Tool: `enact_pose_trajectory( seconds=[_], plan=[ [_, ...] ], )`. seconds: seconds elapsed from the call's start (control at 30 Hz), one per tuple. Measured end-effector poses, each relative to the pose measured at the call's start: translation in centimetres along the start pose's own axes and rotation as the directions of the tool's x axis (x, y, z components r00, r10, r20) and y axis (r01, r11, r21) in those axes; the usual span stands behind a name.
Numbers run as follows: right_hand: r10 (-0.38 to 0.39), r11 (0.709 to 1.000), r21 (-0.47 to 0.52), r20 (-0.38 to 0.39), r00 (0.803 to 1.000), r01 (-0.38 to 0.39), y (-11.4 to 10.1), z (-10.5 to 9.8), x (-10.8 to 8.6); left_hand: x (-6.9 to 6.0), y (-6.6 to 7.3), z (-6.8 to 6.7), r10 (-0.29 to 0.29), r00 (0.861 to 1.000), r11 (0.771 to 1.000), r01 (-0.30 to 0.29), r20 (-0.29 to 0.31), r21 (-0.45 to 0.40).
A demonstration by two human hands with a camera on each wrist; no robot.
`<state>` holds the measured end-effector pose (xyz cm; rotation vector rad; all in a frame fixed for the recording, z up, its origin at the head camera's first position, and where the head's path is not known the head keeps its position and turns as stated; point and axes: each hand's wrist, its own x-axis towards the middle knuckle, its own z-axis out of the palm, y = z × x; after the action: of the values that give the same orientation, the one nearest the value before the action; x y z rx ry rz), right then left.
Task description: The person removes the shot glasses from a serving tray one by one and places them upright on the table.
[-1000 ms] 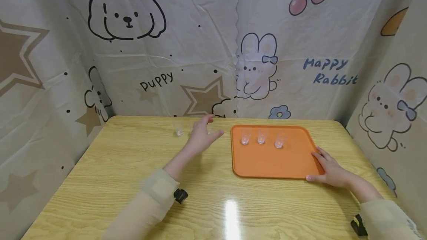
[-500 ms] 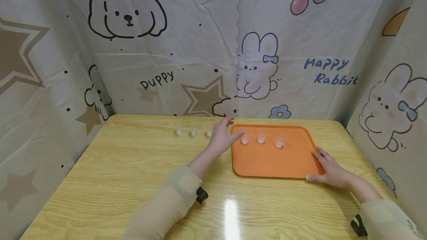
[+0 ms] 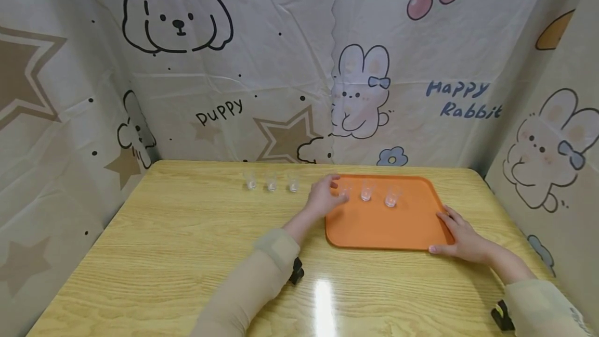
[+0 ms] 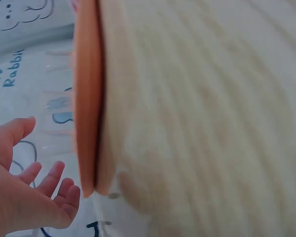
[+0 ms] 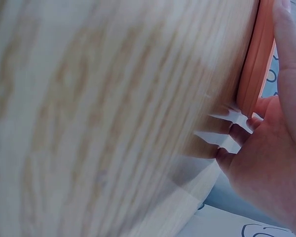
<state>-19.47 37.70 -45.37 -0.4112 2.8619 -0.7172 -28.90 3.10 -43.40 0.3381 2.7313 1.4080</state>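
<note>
An orange tray (image 3: 383, 230) lies on the table's right half. Three small clear cups stand along its far side: a left cup (image 3: 345, 192), a middle cup (image 3: 366, 194) and a right cup (image 3: 391, 201). My left hand (image 3: 323, 197) reaches over the tray's left rim beside the left cup, thumb on the near side and fingers beyond. In the left wrist view its thumb and fingers (image 4: 53, 178) are spread apart, with no cup between them. My right hand (image 3: 468, 241) rests at the tray's front right corner, thumb at the front rim, fingers spread along the right rim.
Three more clear cups stand in a row left of the tray: a far-left cup (image 3: 251, 183), a centre cup (image 3: 271, 185) and a near-tray cup (image 3: 293, 186). A patterned cloth (image 3: 210, 82) hangs behind the wooden table (image 3: 178, 243) and at both sides.
My left hand has moved right, from over the row of table cups to the left cup on the tray, uncovering the row. My right hand and the tray have stayed put.
</note>
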Motion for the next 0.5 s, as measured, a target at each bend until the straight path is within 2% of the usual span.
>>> enact_pose_trajectory(
  seconds=[0.2,0.37,0.5],
  plan=[
    [-0.002,1.000,-0.010,-0.001,1.000,0.002,0.0,0.0,0.1,0.3,0.0,0.9,-0.028,0.999,0.998,0.030,-0.035,0.060],
    [-0.004,1.000,-0.005,-0.004,1.000,0.004,-0.1,0.0,0.0,0.4,0.4,1.3,-0.063,0.994,0.994,0.071,-0.093,0.084],
    [-0.003,1.000,0.002,-0.005,1.000,0.003,-0.2,0.0,0.0,0.4,0.4,1.5,-0.073,0.992,0.992,0.083,-0.106,0.091]
  ],
)
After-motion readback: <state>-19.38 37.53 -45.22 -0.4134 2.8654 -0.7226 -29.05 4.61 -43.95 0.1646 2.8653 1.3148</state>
